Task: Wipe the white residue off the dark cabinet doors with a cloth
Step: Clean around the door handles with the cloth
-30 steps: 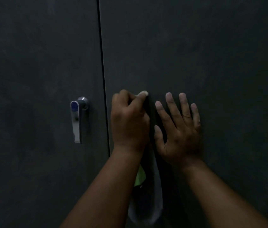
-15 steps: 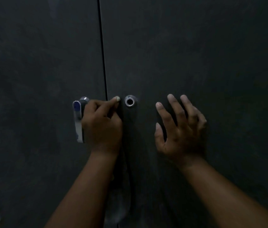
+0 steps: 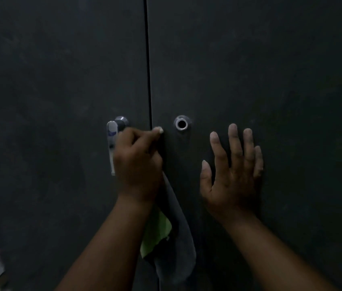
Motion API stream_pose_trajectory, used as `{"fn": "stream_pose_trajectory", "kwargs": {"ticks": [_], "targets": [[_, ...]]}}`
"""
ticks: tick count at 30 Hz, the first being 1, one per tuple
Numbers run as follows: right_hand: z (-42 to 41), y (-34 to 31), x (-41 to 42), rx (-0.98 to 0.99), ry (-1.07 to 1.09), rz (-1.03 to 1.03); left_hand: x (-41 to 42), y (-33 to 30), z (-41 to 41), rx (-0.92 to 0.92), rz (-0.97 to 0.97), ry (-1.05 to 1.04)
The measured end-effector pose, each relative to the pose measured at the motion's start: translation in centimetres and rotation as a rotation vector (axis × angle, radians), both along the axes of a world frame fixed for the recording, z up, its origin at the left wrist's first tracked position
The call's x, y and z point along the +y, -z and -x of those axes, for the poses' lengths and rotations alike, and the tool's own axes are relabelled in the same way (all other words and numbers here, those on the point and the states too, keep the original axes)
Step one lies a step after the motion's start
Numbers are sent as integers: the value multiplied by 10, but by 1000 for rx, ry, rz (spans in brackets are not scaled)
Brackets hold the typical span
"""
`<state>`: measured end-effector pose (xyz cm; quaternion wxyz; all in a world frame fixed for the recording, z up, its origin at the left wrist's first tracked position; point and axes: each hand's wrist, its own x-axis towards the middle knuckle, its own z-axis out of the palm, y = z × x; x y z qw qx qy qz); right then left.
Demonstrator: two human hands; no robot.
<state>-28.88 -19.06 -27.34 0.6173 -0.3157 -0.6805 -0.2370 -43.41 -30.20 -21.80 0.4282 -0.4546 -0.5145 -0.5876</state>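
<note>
At the seam between two dark doors (image 3: 249, 59) — left hand (image 3: 137, 164) gripping a dark cloth (image 3: 176, 238).
Cloth hanging straight down below; right hand (image 3: 233, 177) flat, fingers spread — just right.

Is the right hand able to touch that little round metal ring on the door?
Probably yes. The right hand lies flat on the right door, and nothing sits between its fingertips and the metal ring just up-left.

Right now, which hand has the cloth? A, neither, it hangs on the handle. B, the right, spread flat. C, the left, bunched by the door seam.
C: the left hand grips the cloth, which trails below it; the right hand lies flat and bare on the door.
</note>
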Motion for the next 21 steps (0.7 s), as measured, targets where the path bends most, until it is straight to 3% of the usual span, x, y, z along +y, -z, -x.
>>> {"fn": "stream_pose_trajectory", "kwargs": {"ticks": [3, 9, 13, 18, 21], "targets": [[3, 0, -1, 17, -6, 14, 3, -16, -4, -48, -52, -2], [10, 3, -3, 18, 8, 28, 6, 28, -11, -128, -41, 12], [10, 4, -4, 9, 9, 42, 12, 25, -11, -137, -69, 51], [7, 2, -6, 4, -30, 60, 16, 28, -28, -13, -13, 95], [8, 0, -14, 67, -82, -14, 12, 29, -46, -109, 67, 202]]}}
